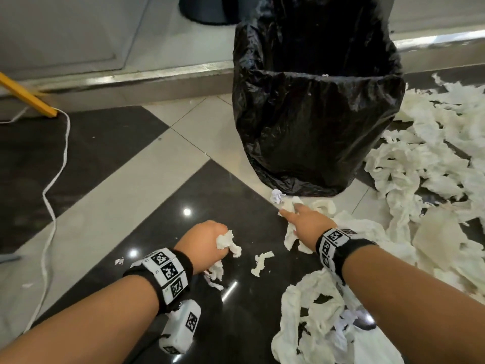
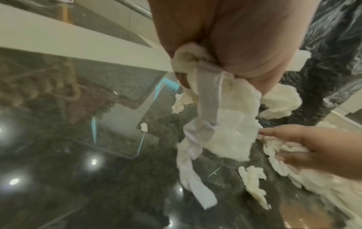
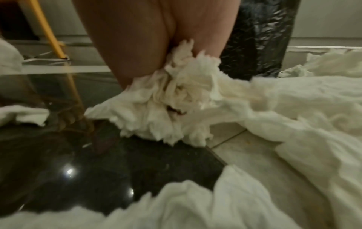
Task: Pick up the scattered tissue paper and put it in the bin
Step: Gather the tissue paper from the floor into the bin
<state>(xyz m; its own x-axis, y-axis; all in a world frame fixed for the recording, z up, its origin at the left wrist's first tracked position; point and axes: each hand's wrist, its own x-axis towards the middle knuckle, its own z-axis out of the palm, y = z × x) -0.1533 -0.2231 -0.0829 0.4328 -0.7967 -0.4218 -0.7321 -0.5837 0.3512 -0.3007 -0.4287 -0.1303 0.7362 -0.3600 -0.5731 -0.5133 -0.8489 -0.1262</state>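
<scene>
A bin (image 1: 317,122) lined with a black plastic bag stands open on the tiled floor ahead. My left hand (image 1: 207,240) is a fist that grips a wad of white tissue (image 1: 227,243); strips of the wad hang down below the fist (image 2: 197,139). My right hand (image 1: 301,219) lies low near the bin's foot and clutches crumpled tissue (image 3: 180,93) against the floor. A small torn tissue piece (image 1: 261,262) lies on the dark tile between my two hands. Large tissue heaps (image 1: 433,164) spread right of the bin, and another heap (image 1: 320,319) lies under my right forearm.
A white cord (image 1: 56,179) snakes across the floor at the left, beside a yellow leg (image 1: 26,97). A metal threshold strip (image 1: 147,74) runs behind the bin. Small tissue scraps (image 1: 119,261) dot the dark glossy tile (image 1: 210,200).
</scene>
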